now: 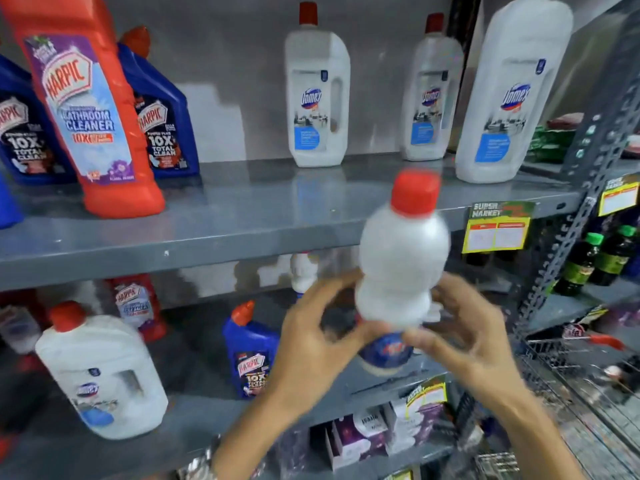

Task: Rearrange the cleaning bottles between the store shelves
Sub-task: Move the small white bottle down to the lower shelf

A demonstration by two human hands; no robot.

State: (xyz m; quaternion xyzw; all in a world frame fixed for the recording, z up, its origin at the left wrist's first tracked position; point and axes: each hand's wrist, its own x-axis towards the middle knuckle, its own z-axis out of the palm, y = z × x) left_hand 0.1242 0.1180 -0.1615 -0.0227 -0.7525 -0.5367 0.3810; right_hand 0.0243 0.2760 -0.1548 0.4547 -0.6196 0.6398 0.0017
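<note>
A small white bottle with a red cap (403, 258) is held upright in front of the shelves, level with the upper shelf's front edge (207, 251). My left hand (311, 344) grips its lower part from the left and my right hand (464, 337) grips it from the right. On the upper shelf stand three white Domex bottles (317, 98) (431, 98) (512, 95), a red Harpic bottle (93, 112) and blue Harpic bottles (166, 116). The lower shelf (194, 407) holds a large white Domex bottle (100, 375) and a blue Harpic bottle (249, 355).
A grey slotted upright (568, 230) bounds the shelves on the right, with dark green-capped bottles (602, 261) beyond it. Yellow price tags (495, 230) hang on the upper shelf's edge. A wire basket (581, 375) is at the lower right. Boxes (374, 434) fill the bottom shelf.
</note>
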